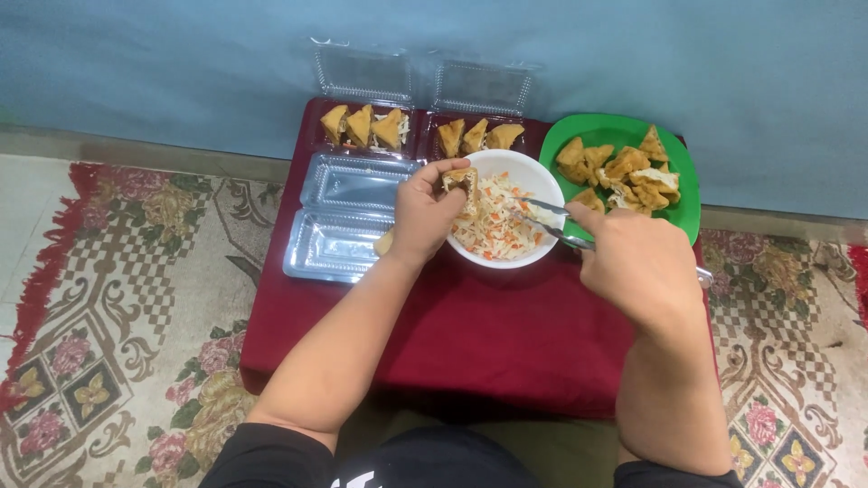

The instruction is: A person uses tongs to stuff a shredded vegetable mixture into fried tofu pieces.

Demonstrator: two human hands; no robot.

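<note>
A pale blue wall (181, 63) runs across the top, meeting the floor at a grey skirting strip (136, 149). The floor is covered by a cream rug (136, 298) with red, pink and yellow flower and check patterns and a red fringe at its left edge. On it stands a low table (470, 334) draped in dark red cloth, under even, soft light.

arms: bare to shoulder | top: black, short sleeves | chest: small white marking
</note>
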